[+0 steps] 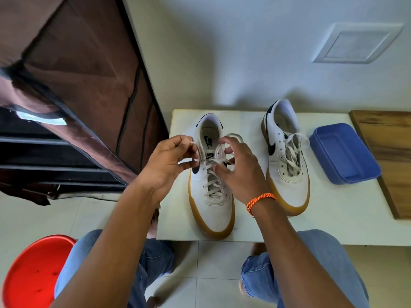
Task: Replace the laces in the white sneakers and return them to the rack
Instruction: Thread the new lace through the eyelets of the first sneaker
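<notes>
Pinched between our left hand thumb and fingers is one lace end; our right hand, fingers loosely curled, grips the other end. Both hover over the near sneaker: white upper, dark swoosh, gum sole, laced partway, toe toward us on the white table. Second sneaker stands just right, laces loose, beside a blue lid.

You get bright, soft daylight; faint shadows fall behind the sneakers, and straight lines bow near the edges.
</notes>
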Motion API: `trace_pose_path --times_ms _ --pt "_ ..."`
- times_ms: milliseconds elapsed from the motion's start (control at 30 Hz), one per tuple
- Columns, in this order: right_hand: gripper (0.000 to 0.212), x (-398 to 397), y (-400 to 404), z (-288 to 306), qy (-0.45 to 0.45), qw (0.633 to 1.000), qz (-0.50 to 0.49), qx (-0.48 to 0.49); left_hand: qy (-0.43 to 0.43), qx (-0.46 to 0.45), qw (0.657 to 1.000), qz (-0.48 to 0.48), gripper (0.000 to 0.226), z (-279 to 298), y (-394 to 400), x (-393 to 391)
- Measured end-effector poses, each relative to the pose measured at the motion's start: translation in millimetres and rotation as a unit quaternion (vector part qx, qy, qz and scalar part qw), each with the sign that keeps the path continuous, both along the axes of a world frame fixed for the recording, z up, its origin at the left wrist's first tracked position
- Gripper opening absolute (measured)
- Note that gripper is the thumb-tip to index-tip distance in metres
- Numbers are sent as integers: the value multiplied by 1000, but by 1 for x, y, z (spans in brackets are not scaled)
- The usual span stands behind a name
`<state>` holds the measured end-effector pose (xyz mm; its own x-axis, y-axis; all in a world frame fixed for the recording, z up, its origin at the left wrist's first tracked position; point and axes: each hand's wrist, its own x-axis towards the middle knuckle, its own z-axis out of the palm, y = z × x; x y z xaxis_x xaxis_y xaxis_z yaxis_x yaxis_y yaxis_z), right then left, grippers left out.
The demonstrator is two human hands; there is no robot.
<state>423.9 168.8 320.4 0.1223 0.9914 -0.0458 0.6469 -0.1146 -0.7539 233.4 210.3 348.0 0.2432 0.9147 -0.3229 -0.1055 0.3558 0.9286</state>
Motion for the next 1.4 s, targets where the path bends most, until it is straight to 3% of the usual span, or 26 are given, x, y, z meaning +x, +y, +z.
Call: trace_pose_path --times_ms 233,367,433,500,567,633,700,733,867,1033,1200,1300,1400 --pt "56 1 -2 0 -1 1000 -3 3 -222 -45 973 39 19 1 3 0" --pt "56 1 -1 0 7 1000 -8 5 -348 -26 933 93 31 17 5 -8" --pt "57 0 -1 0 7 1000 -10 7 -390 -53 916 76 26 17 7 -10" --pt "57 -1 -1 0 10 1000 -11 8 -265 -76 956 99 19 12 11 -10" --pt "57 0 -1 1 12 1000 -9 6 -24 -65 991 114 35 6 14 -8" --pt "57 0 -1 1 13 1000 -9 6 261 10 963 61 54 3 14 -5" --pt "56 -1 -1 2 12 1000 -11 10 446 100 889 -37 59 1 6 -1" --pt "56 -1 -1 2 12 1000 -11 12 476 122 868 -72 60 -1 2 2" --pt "58 -1 -1 0 18 1000 -9 8 489 158 849 -124 40 -16 -2 9" --pt "57 -1 -1 0 14 1000 -16 7 373 166 905 -120 34 -17 4 5" --pt "57 -1 -1 -1 8 1000 -15 10 108 131 982 -87 29 -6 8 2" --pt "56 -2 -1 -1 6 1000 -18 11 -63 92 992 -66 24 2 9 0" --pt "57 -2 -2 0 11 1000 -17 8 -202 62 976 -50 23 12 8 -4"
